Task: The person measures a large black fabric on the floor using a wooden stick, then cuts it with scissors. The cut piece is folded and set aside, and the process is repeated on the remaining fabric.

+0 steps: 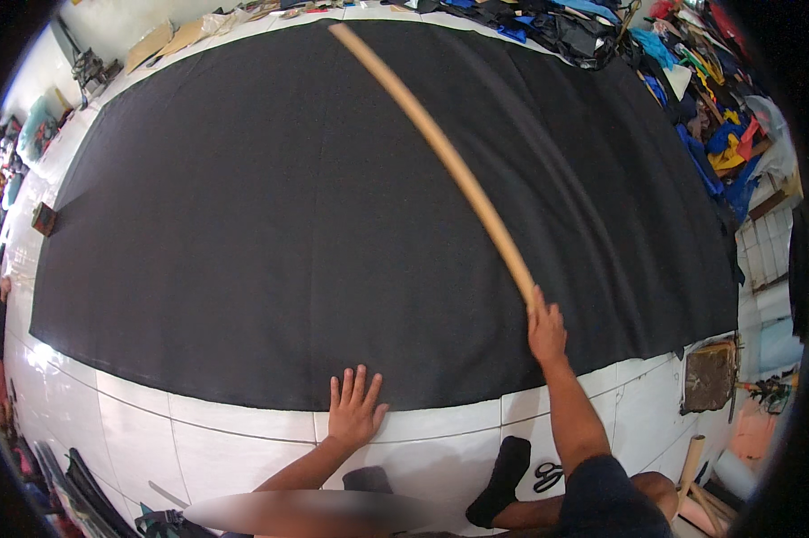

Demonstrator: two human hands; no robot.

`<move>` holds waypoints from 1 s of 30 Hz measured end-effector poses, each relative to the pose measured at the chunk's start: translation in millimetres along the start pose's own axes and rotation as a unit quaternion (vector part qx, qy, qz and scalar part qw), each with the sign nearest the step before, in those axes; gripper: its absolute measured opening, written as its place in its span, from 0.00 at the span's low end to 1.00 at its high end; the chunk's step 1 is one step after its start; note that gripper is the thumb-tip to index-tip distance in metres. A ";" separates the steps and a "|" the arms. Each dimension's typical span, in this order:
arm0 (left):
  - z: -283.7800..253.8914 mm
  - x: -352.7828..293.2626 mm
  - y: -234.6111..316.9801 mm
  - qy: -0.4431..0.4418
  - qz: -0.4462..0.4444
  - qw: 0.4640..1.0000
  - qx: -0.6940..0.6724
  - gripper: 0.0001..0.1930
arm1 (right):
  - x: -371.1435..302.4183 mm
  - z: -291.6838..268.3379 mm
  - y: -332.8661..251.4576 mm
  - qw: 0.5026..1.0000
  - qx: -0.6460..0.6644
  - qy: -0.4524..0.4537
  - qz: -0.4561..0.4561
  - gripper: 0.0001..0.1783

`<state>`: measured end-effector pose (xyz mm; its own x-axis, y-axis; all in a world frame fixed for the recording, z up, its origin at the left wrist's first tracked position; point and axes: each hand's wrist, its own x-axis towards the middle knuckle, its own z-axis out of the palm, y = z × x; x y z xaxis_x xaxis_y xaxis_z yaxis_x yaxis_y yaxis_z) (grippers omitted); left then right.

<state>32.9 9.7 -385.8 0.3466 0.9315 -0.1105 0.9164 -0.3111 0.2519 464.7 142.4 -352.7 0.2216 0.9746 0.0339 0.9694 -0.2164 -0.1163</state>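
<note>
Head view | right grip (548, 334): closed on near end of stick (458, 170) | left grip (354, 411): splayed on cloth (225, 215)

Hands: two, left hand (354, 414) and right hand (547, 334), lower frame
Black cloth (198, 224): one spread, mid-frame
Wooden strip (456, 164): one, upper centre to right
Scissors (548, 476): one pair, lower right
Brown slab (709, 375): one, lower right
Small block (43, 219): one, far left

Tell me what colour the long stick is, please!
The long stick is light brown, seen best in the head view.
</note>
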 end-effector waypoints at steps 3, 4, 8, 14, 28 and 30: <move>-7.4 -0.3 -4.4 -0.027 0.037 0.999 -0.022 0.33 | 60.4 -5.9 23.4 0.997 0.006 -0.003 0.077 0.28; -7.5 -0.6 -3.3 -0.046 0.054 0.997 -0.034 0.33 | 76.7 -8.7 34.3 0.996 0.015 0.005 0.091 0.29; -10.8 -15.2 -0.5 -0.057 0.095 0.994 -0.004 0.32 | 97.3 -33.0 8.3 0.994 0.065 0.020 0.082 0.29; -6.7 -32.3 14.5 -0.038 0.094 0.995 -0.024 0.33 | -64.5 -16.0 1.5 0.999 0.034 -0.001 0.036 0.28; -17.0 -23.6 14.1 -0.024 0.095 0.985 -0.145 0.33 | -43.9 -28.5 116.0 0.983 0.131 0.073 0.105 0.27; -20.2 -29.8 -6.5 0.059 0.045 0.957 -0.279 0.32 | -28.6 -45.2 71.9 0.977 0.155 0.120 0.088 0.26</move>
<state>12.5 -12.2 -364.8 0.3638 0.9308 0.0358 0.6228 -0.2717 0.7337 532.8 96.3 -317.2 0.4356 0.8743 0.2142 0.8439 -0.3139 -0.4350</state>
